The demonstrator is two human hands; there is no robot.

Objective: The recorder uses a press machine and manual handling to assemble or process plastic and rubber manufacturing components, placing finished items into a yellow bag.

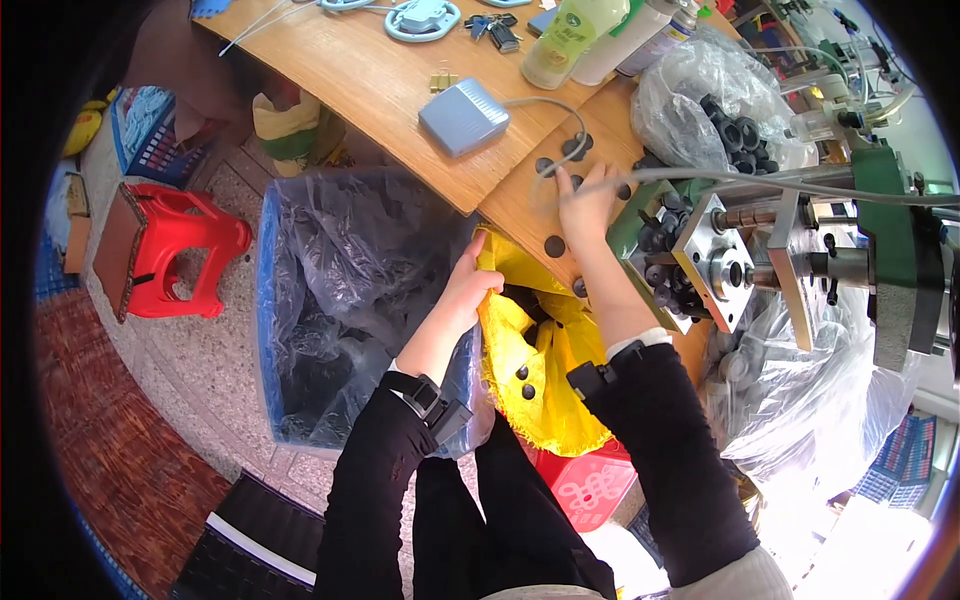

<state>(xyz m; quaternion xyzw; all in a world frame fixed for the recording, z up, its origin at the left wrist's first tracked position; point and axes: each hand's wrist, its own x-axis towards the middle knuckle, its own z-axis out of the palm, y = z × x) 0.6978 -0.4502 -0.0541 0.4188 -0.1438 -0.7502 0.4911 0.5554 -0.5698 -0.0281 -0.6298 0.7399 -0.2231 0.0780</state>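
Note:
My left hand [467,290] is closed on the upper edge of a yellow woven sack [580,375], which hangs with its mouth open below the table edge. Inside and on the sack lie a few small black round caps [528,391]. Over the wooden table [515,207], my right hand [588,212] rests with its fingers apart among several loose black caps [554,246]. A cap right at its fingertips is partly covered. A grey cable [555,103] loops close by the same fingers.
A blue bin [268,300] lined with clear plastic stands to the left, near a red stool [190,255]. On the right is a metal press [735,265] with more black caps beside it. A grey switch box [463,117], bottles [572,45] and a clear bag [690,90] sit on the table.

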